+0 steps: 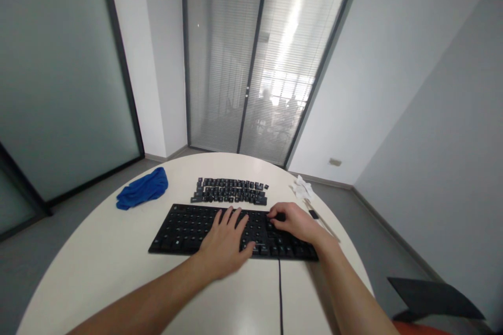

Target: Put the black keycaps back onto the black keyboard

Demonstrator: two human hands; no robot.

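Keyboard [258, 230] lay on the table [102, 251] beside loose keycaps [228, 192], my left hand [225, 242] spread over it, my right hand [293, 220] curled over its right part; I couldn't tell whether it pinched anything. Pressing too far forward, I judged, could scatter those rows.

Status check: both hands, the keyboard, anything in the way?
Left hand spread on keyboard. Right hand curled over its right part, grip unclear. Loose keycaps rowed beyond; hands partly cover keyboard.
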